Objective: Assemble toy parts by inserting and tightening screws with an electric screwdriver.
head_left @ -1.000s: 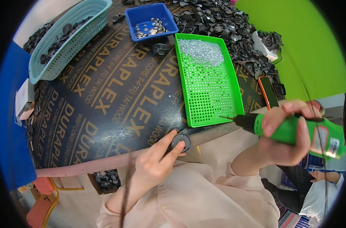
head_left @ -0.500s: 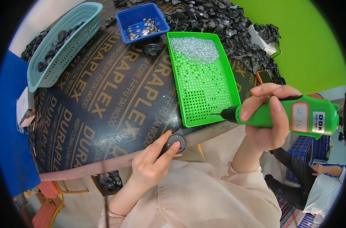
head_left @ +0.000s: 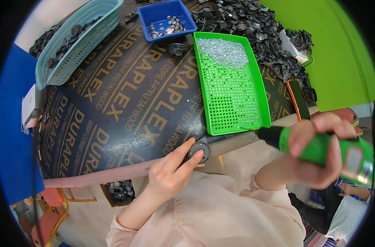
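Note:
My left hand (head_left: 171,171) holds a round black plastic part (head_left: 199,151) with a flat ring face and small holes at the table's front edge. Its fingers press the part from above, and a short black tab sticks out at the far side. My right hand (head_left: 317,150), blurred by motion, is wrapped round a green electric screwdriver (head_left: 354,162) with a black nose. The bit points left, its tip close to the near right corner of a green perforated tray (head_left: 267,118). Small silver screws (head_left: 226,52) are heaped at the tray's far end, and many holes nearer me hold screws.
A blue bin (head_left: 144,24) with small round metal pieces stands beyond the tray. At far left is a light teal basket (head_left: 45,74) of black parts. Black plastic parts (head_left: 253,24) pile up at back right. An orange-edged phone (head_left: 298,100) lies right of the tray.
The right hand and screwdriver have shifted right and down, the handle end now lower. My left hand keeps its hold on the round part. The whole view has shifted slightly.

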